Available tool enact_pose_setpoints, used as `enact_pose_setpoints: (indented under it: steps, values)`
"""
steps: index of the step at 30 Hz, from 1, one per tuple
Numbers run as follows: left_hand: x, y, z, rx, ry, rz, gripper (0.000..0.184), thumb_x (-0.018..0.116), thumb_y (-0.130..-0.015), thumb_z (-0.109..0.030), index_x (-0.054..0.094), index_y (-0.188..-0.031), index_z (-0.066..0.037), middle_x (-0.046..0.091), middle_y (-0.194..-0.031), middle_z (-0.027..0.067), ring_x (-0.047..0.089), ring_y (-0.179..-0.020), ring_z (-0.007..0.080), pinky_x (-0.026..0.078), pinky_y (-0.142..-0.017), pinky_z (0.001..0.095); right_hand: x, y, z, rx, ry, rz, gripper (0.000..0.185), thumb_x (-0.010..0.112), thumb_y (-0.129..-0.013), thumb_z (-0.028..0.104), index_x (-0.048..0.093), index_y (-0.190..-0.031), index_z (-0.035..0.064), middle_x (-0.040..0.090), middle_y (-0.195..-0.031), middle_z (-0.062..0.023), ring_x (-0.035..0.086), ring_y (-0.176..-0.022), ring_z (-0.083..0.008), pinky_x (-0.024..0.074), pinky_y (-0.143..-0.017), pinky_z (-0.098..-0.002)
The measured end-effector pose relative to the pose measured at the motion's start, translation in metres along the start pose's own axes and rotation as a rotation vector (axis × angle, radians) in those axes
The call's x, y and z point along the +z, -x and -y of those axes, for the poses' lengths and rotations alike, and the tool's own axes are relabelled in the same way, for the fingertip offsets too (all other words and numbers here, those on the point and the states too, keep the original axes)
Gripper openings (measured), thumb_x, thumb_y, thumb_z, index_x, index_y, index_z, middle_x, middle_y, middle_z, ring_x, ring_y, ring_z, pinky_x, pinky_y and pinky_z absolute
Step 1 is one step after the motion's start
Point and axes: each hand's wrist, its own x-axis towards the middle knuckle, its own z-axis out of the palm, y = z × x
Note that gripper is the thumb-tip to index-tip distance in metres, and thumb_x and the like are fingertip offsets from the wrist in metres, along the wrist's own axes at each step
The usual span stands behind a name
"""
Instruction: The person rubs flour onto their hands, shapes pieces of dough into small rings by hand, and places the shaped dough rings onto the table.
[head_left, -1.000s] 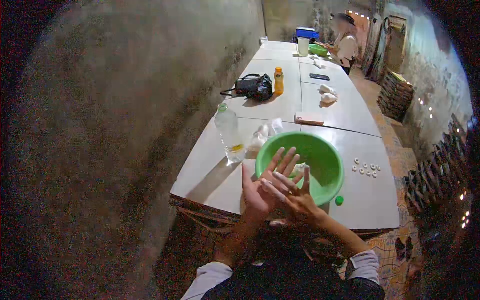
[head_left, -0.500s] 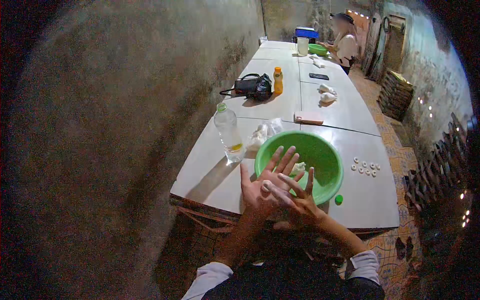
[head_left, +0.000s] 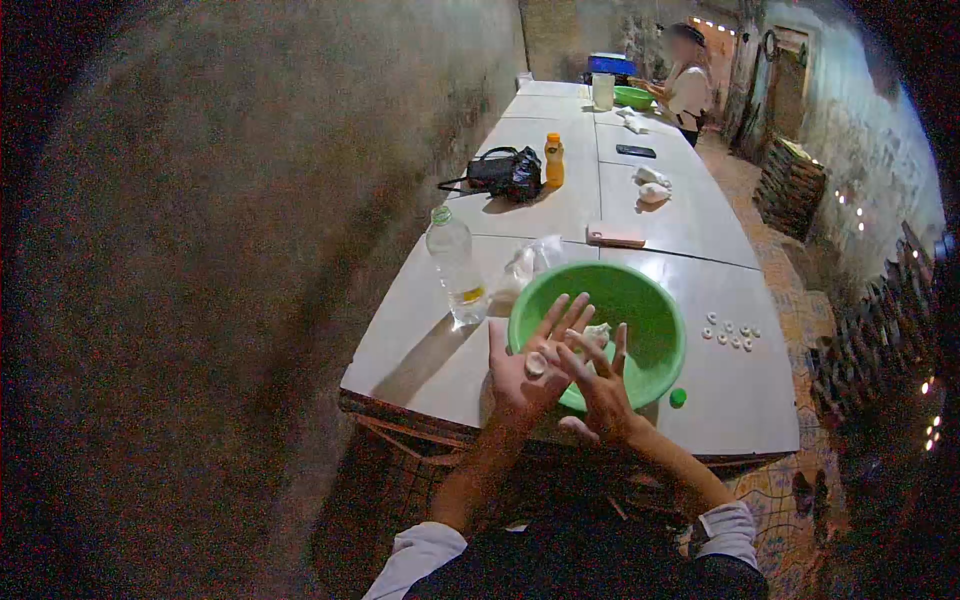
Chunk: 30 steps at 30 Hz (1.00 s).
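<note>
My left hand (head_left: 530,375) is palm up with its fingers stretched out, over the near left rim of a green basin (head_left: 655,378). On its palm lies a small round white piece of dough (head_left: 536,364). My right hand (head_left: 606,395) is just right of it, fingers spread and lightly bent, the fingertips close to the piece; I cannot tell whether they touch it. White residue shows on the fingers. Inside the basin sits a lump of white dough (head_left: 598,333), partly hidden behind my hands. Several small white rings (head_left: 728,328) lie on the table right of the basin.
A clear bottle (head_left: 453,262) stands left of the basin, plastic bags (head_left: 535,258) behind it. A green cap (head_left: 678,398) lies near the table edge. Farther back are a pink box (head_left: 616,235), a black bag (head_left: 505,175), an orange bottle (head_left: 554,162) and another person (head_left: 688,90).
My right fingers have drawn back slightly from the left palm, and the dough piece shows more fully there. My left hand has shifted very little.
</note>
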Motion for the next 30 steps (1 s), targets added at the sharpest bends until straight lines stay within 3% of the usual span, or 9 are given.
enact_pose_setpoints:
  steps: [2, 3, 7, 12, 15, 17, 20, 26, 30]
  values:
    - [-0.001, 0.000, 0.000, -0.032, -0.105, 0.093, 0.093, 0.021, -0.081, -0.073, 0.014, -0.140, -0.001, 0.017, -0.145, 0.0202, 0.015, -0.136, 0.0310, 0.016, -0.109, 0.0476, -0.001, -0.001, 0.003, -0.089, 0.261, 0.095, 0.077, 0.030, -0.085, 0.063, 0.029, -0.135, 0.0047, 0.046, -0.131, -0.0100, 0.036, -0.126, -0.0283, -0.0098, -0.104, -0.0603]
    - [-0.002, 0.000, 0.000, -0.031, -0.029, 0.045, 0.095, 0.018, -0.081, -0.072, 0.014, -0.139, 0.002, 0.014, -0.146, 0.0218, 0.015, -0.135, 0.0347, 0.013, -0.108, 0.0564, 0.000, 0.001, -0.002, -0.098, 0.323, 0.101, 0.079, 0.030, -0.085, 0.064, 0.029, -0.135, 0.0040, 0.045, -0.131, -0.0101, 0.036, -0.126, -0.0273, -0.0100, -0.104, -0.0611]
    - [0.000, -0.002, 0.002, -0.073, 0.119, 0.010, 0.095, 0.017, -0.080, -0.074, 0.012, -0.140, 0.001, 0.011, -0.146, 0.0214, 0.015, -0.135, 0.0342, 0.013, -0.108, 0.0561, -0.005, 0.001, -0.007, 0.038, -0.002, 0.006, 0.082, 0.032, -0.083, 0.066, 0.030, -0.135, 0.0020, 0.046, -0.130, -0.0104, 0.036, -0.126, -0.0281, -0.0119, -0.104, -0.0601]
    - [-0.006, -0.007, 0.007, -0.086, -0.123, 0.081, 0.093, 0.014, -0.082, -0.072, 0.013, -0.139, 0.002, 0.013, -0.145, 0.0225, 0.015, -0.135, 0.0336, 0.013, -0.108, 0.0558, 0.004, 0.007, 0.004, -0.052, 0.276, 0.115, 0.088, 0.031, -0.079, 0.071, 0.031, -0.134, 0.0030, 0.046, -0.132, -0.0084, 0.034, -0.128, -0.0267, -0.0138, -0.103, -0.0602]
    - [-0.007, -0.006, 0.011, -0.094, -0.102, 0.084, 0.093, 0.017, -0.081, -0.073, 0.011, -0.141, -0.001, 0.015, -0.145, 0.0214, 0.015, -0.136, 0.0318, 0.010, -0.109, 0.0540, -0.006, 0.003, 0.007, 0.017, 0.194, 0.136, 0.083, 0.032, -0.081, 0.069, 0.035, -0.133, 0.0049, 0.047, -0.131, -0.0074, 0.036, -0.126, -0.0264, -0.0137, -0.103, -0.0603]
    - [-0.010, -0.007, 0.011, -0.106, -0.073, 0.068, 0.093, 0.017, -0.081, -0.073, 0.011, -0.141, -0.001, 0.015, -0.145, 0.0214, 0.015, -0.136, 0.0319, 0.011, -0.109, 0.0544, -0.009, 0.003, 0.006, 0.029, 0.037, 0.019, 0.076, 0.035, -0.083, 0.064, 0.039, -0.132, 0.0063, 0.046, -0.132, -0.0066, 0.038, -0.126, -0.0263, -0.0129, -0.103, -0.0611]
    - [-0.013, -0.011, 0.011, -0.123, -0.047, 0.089, 0.095, 0.018, -0.081, -0.073, 0.012, -0.140, 0.000, 0.016, -0.145, 0.0217, 0.014, -0.136, 0.0320, 0.011, -0.108, 0.0552, -0.003, 0.015, 0.001, -0.071, 0.276, 0.037, 0.073, 0.036, -0.084, 0.062, 0.040, -0.131, 0.0062, 0.044, -0.133, -0.0070, 0.034, -0.128, -0.0250, -0.0126, -0.102, -0.0625]
    - [-0.013, -0.011, 0.017, -0.146, -0.096, 0.111, 0.098, 0.019, -0.078, -0.076, 0.010, -0.140, 0.000, 0.012, -0.146, 0.0218, 0.013, -0.136, 0.0319, 0.010, -0.108, 0.0549, -0.013, 0.012, 0.009, 0.018, 0.142, 0.115, 0.080, 0.039, -0.080, 0.067, 0.039, -0.129, 0.0032, 0.048, -0.129, -0.0080, 0.031, -0.129, -0.0277, -0.0149, -0.101, -0.0633]
    - [-0.006, -0.009, 0.017, -0.167, -0.002, 0.100, 0.098, 0.024, -0.078, -0.076, 0.008, -0.141, -0.002, 0.010, -0.146, 0.0212, 0.014, -0.136, 0.0313, 0.010, -0.108, 0.0568, -0.006, 0.019, 0.004, -0.102, 0.222, 0.006, 0.078, 0.040, -0.080, 0.066, 0.040, -0.128, 0.0047, 0.049, -0.128, -0.0065, 0.038, -0.125, -0.0292, -0.0157, -0.100, -0.0639]
